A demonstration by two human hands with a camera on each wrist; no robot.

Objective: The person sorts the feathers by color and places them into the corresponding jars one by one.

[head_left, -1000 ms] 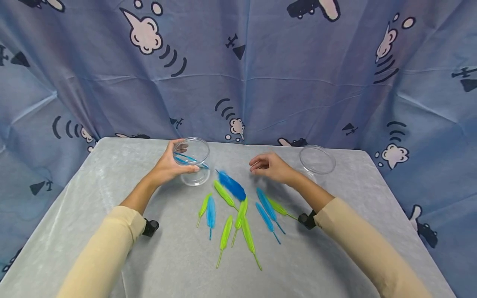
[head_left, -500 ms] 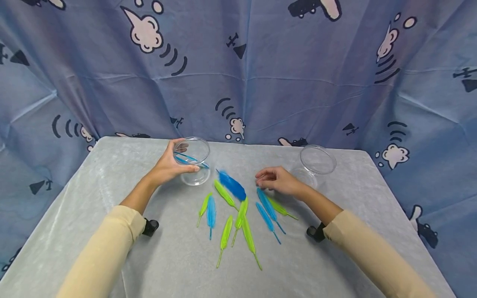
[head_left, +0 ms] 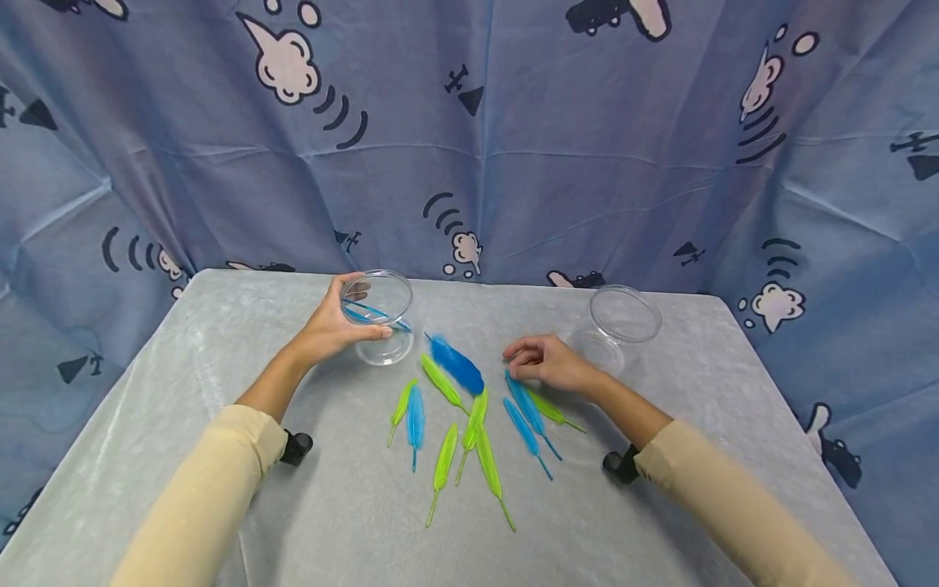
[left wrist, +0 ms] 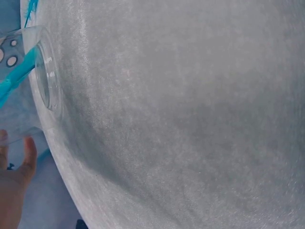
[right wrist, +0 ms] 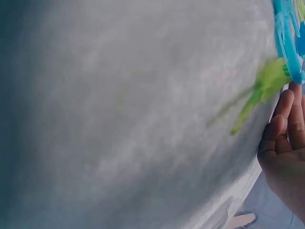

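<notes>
My left hand (head_left: 330,322) grips a clear round plastic container (head_left: 385,355) at the table's far left, thumb in front and fingers behind. Thin blue feathers (head_left: 374,314) lie slanted inside it. In the left wrist view the container (left wrist: 52,90) shows a blue feather (left wrist: 19,74) through its wall. My right hand (head_left: 550,363) is low over the table, fingers loosely bent, by the upper tip of a light-blue feather (head_left: 525,403). In the right wrist view the fingertips (right wrist: 287,98) are close to that blue feather (right wrist: 288,43); whether they touch it is unclear. A green feather (head_left: 555,410) lies beside it.
Another clear container (head_left: 627,322) stands behind the right hand. Between the arms, several green feathers (head_left: 443,461) and light-blue feathers (head_left: 415,420) are spread on the grey-covered table (head_left: 352,522), with a fluffy dark-blue feather (head_left: 456,365). A patterned blue curtain (head_left: 513,187) hangs behind.
My right hand has moved right and nearer to me, down to the light-blue feather's tip. The left hand, its container and the feathers on the table have stayed in place.
</notes>
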